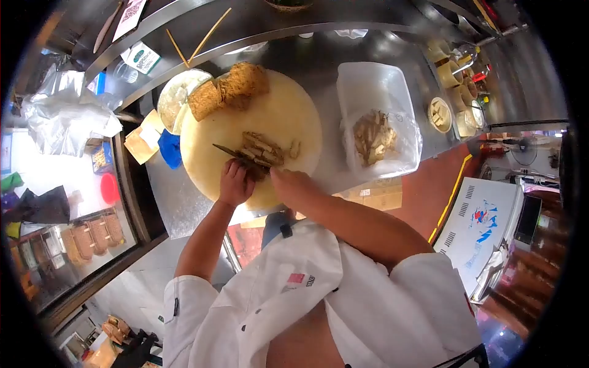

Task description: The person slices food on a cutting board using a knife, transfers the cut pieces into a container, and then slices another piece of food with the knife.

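My right hand [294, 186] is closed round the handle of a knife [228, 150], whose dark narrow blade points to the far left over a round cutting board [294, 110]. My left hand [236, 183] has its fingers curled against a brown piece of food [256, 172] on the near side of the blade. Just beyond the blade lies a heap of cut brown strips [261, 147], with a few pale strips [295, 149] to its right. Large browned, fried-looking blocks [228, 90] rest at the board's far edge. The knife's handle is mostly hidden by my fingers.
Right of the board stands a clear plastic bin [375, 86] partly filled with similar strips. A bowl [175, 95] sits at the board's far left, by a blue cloth-like item [169, 149]. Small containers [450, 75] line the counter's right end. Chopsticks [210, 35] lie on the shelf.
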Action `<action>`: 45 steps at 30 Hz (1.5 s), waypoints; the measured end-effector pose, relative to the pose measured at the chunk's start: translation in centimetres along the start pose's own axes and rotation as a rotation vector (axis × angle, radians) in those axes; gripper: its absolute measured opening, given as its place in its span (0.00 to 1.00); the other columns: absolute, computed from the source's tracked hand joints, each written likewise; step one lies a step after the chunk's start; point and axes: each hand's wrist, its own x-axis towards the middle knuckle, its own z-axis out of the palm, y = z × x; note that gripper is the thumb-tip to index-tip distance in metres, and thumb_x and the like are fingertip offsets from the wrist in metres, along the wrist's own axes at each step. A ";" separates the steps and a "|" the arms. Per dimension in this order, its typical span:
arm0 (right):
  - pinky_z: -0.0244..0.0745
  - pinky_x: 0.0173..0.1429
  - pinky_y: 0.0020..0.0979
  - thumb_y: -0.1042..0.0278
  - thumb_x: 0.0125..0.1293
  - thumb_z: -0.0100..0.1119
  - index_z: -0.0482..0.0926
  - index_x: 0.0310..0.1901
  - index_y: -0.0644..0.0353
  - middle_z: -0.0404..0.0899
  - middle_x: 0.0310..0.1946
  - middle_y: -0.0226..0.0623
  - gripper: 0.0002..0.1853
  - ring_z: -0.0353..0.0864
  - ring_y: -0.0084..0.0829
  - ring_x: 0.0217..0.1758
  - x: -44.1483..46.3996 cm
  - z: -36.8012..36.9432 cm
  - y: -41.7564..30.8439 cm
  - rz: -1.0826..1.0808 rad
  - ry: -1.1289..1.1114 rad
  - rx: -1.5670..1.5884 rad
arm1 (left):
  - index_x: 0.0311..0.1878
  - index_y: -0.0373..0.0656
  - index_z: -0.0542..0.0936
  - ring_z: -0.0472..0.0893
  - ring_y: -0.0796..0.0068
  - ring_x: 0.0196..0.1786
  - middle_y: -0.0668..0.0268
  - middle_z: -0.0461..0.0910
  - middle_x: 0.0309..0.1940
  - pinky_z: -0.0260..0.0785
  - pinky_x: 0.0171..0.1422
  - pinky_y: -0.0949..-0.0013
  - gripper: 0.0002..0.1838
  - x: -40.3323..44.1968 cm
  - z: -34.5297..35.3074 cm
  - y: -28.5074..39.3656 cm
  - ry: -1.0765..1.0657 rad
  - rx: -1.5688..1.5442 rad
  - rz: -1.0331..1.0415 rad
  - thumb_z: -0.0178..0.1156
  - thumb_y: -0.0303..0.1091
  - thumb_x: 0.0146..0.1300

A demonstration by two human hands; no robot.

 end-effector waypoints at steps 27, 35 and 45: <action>0.83 0.44 0.53 0.66 0.70 0.55 0.74 0.45 0.64 0.86 0.37 0.50 0.09 0.88 0.57 0.40 0.5 -3.1 -0.3 0.095 -0.090 -0.031 | 0.49 0.41 0.82 0.77 0.44 0.57 0.53 0.80 0.52 0.70 0.65 0.45 0.15 -1.5 0.2 -0.4 0.027 0.104 0.015 0.62 0.29 0.57; 0.83 0.45 0.52 0.70 0.68 0.58 0.72 0.48 0.65 0.86 0.38 0.54 0.11 0.88 0.56 0.41 -1.8 -4.0 -1.9 0.016 -0.095 0.055 | 0.47 0.40 0.82 0.77 0.45 0.57 0.56 0.82 0.48 0.70 0.67 0.46 0.14 -3.7 2.2 -2.3 -0.107 0.221 -0.036 0.62 0.29 0.56; 0.83 0.44 0.54 0.61 0.75 0.53 0.74 0.47 0.61 0.86 0.34 0.52 0.11 0.88 0.56 0.39 2.1 -1.8 0.3 0.070 -0.067 -0.018 | 0.51 0.37 0.80 0.76 0.41 0.56 0.49 0.79 0.52 0.69 0.64 0.44 0.17 -1.8 0.4 -0.5 0.036 0.117 -0.026 0.64 0.32 0.58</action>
